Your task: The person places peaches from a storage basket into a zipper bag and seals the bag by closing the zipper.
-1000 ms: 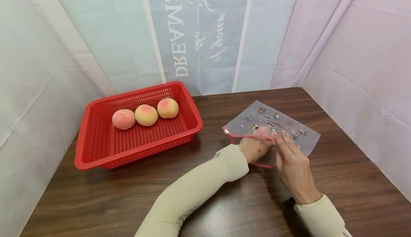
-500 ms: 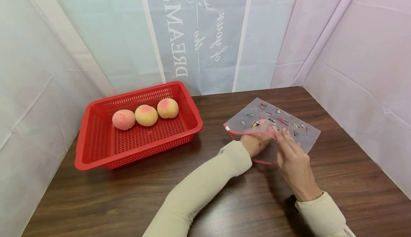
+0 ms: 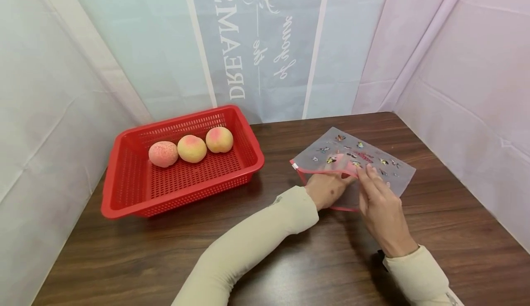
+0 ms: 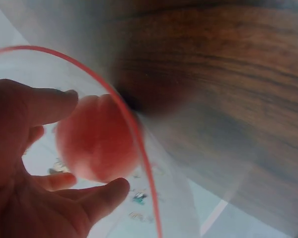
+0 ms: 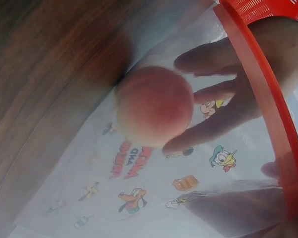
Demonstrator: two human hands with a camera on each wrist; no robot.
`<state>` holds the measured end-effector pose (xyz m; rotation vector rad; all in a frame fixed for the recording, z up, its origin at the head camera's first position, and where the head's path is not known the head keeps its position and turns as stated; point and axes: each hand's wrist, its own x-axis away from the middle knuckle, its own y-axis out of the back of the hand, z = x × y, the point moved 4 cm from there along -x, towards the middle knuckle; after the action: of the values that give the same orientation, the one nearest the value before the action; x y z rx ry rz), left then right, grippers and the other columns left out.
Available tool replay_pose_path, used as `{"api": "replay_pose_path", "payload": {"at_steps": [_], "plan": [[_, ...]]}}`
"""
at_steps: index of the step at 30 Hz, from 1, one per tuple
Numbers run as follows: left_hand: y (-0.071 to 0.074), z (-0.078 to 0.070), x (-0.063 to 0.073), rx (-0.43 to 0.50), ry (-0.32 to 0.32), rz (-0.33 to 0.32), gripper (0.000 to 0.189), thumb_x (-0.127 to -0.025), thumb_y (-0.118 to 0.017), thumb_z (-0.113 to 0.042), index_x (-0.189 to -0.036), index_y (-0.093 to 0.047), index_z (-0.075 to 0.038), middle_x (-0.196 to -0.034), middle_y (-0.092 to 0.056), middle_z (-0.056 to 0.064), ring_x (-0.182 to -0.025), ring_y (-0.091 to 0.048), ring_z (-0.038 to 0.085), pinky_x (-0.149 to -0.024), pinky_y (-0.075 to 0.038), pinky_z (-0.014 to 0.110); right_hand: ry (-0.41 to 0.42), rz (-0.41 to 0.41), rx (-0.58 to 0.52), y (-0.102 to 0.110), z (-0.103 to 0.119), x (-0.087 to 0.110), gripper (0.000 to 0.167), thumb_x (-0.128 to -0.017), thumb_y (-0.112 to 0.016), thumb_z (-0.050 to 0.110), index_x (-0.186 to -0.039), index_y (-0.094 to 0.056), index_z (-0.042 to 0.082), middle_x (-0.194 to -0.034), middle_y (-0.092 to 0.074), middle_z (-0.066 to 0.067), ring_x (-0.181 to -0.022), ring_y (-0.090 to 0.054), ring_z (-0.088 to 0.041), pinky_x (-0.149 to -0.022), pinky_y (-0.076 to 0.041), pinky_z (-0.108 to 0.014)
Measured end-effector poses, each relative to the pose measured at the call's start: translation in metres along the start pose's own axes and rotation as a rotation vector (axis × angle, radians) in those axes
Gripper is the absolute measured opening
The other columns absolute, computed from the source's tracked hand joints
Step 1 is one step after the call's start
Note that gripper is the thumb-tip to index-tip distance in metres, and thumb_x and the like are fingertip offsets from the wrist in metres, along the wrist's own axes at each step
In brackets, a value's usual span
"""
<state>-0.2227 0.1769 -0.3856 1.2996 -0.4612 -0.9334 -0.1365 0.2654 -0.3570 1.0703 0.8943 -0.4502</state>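
Observation:
A frosted zip bag (image 3: 397,172) with a red rim and small cartoon prints lies slanted on the right side of the table. My left hand (image 3: 327,188) reaches in through its mouth. Inside the bag sits a pinkish peach (image 5: 154,106), blurred through the plastic. The left wrist view has my left hand (image 4: 35,208) with thumb and fingers spread beside the peach (image 4: 94,144), not closed around it. My right hand (image 3: 383,214) pinches the bag's upper rim near the middle and lifts the mouth apart. Its thumb is mostly hidden.
A red perforated basket (image 3: 182,202) stands on the left of the brown wooden table (image 3: 265,269). A row of three peaches (image 3: 192,148) lies in it. White cloth (image 3: 463,89) hangs at the right edge, and a printed curtain (image 3: 265,53) backs the table.
My left hand went a little deeper into the bag with the peach, then drew back slightly toward the mouth. The right hand keeps its grip on the rim.

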Motion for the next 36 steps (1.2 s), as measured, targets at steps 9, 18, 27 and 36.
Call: {"api": "replay_pose_path", "payload": {"at_steps": [9, 18, 27, 36], "plan": [[0.012, 0.009, 0.031, 0.095, -0.114, 0.000, 0.050, -0.102, -0.054, -0.013, -0.149, -0.042, -0.026, -0.120, -0.062, 0.007, -0.088, -0.067, 0.024, -0.078, -0.056, 0.033, -0.004, 0.031, 0.022, -0.003, 0.000, -0.003, 0.037, -0.084, -0.064, -0.010, -0.121, -0.066, -0.009, -0.119, -0.063, -0.033, -0.106, -0.064, -0.048, -0.076, -0.050, -0.066], [0.015, 0.015, 0.056, 0.046, -0.165, -0.045, 0.045, -0.097, -0.057, -0.018, -0.142, -0.053, -0.026, -0.136, -0.049, 0.009, -0.108, -0.054, 0.026, -0.097, -0.046, 0.036, -0.002, 0.044, 0.036, -0.005, -0.002, -0.003, 0.040, -0.082, -0.067, -0.012, -0.122, -0.065, -0.009, -0.120, -0.062, -0.033, -0.108, -0.064, -0.048, -0.078, -0.050, -0.067], [0.027, 0.029, 0.076, 0.187, -0.184, -0.027, 0.050, -0.095, -0.065, -0.024, -0.144, -0.053, -0.021, -0.144, -0.045, 0.013, -0.123, -0.051, 0.033, -0.101, -0.048, 0.038, -0.008, 0.052, 0.024, -0.007, -0.003, -0.003, 0.041, -0.083, -0.067, -0.012, -0.123, -0.065, -0.008, -0.121, -0.062, -0.033, -0.108, -0.063, -0.049, -0.078, -0.050, -0.068], [0.031, 0.046, 0.096, 0.200, -0.155, 0.073, 0.051, -0.098, -0.060, -0.026, -0.148, -0.049, -0.023, -0.157, -0.035, 0.016, -0.140, -0.039, 0.038, -0.103, -0.047, 0.043, -0.028, 0.044, 0.016, -0.008, -0.005, -0.003, 0.041, -0.082, -0.067, -0.012, -0.123, -0.065, -0.007, -0.121, -0.062, -0.032, -0.109, -0.063, -0.049, -0.083, -0.049, -0.067]]}}
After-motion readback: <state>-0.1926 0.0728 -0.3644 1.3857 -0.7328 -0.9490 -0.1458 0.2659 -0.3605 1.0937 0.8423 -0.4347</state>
